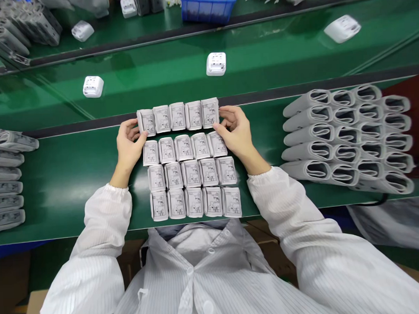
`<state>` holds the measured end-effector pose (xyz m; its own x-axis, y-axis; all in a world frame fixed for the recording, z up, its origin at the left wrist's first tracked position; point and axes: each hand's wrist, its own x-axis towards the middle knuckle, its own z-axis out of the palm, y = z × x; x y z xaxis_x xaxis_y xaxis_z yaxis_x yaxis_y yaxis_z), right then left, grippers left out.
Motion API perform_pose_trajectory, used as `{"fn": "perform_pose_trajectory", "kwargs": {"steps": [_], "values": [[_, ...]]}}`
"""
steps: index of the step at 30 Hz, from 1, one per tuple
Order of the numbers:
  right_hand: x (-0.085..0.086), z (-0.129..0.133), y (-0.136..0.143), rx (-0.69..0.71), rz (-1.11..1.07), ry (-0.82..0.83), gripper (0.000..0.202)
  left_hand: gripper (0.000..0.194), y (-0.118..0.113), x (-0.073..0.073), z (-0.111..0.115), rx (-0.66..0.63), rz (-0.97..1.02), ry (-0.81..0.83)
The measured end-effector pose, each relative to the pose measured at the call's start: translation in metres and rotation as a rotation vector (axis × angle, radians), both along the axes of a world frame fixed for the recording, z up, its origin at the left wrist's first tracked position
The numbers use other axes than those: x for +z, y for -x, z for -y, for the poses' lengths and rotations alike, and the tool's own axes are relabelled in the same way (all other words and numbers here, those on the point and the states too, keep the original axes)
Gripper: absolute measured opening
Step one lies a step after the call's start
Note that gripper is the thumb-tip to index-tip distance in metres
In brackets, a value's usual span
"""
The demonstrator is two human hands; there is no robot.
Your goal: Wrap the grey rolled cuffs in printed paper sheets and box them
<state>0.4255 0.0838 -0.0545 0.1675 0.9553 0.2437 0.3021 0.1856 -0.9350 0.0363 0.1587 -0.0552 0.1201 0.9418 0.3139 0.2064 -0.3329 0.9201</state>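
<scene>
Several rows of folded paper leaflets (192,173), printed with small line drawings, lie in front of me on the green bench. My left hand (129,145) presses on the left end of the farthest row of folded leaflets (177,116), thumb on the near side and fingers curled at the end. At the right end of that same row, my right hand (237,133) holds it with thumb and fingertips. The row is squeezed between both hands, lying beside the bench's far edge. A small gap separates most of it from the nearer rows.
Stacked folded grey-white sheets (345,136) stand on the right, with more folded stacks (3,182) at the left edge. White plug-like devices (216,64) sit on the green conveyor belt (156,71) beyond. A blue bin (207,9) with yellow pieces stands on the far shelf.
</scene>
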Motion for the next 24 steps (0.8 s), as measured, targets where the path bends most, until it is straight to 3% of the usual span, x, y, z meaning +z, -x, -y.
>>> {"fn": "perform_pose_trajectory", "kwargs": {"steps": [24], "values": [[-0.0068,-0.0028,0.0007,0.016,-0.050,-0.055,0.082,0.076,-0.0067,0.0077,0.0028,0.031,0.035,-0.008]]}}
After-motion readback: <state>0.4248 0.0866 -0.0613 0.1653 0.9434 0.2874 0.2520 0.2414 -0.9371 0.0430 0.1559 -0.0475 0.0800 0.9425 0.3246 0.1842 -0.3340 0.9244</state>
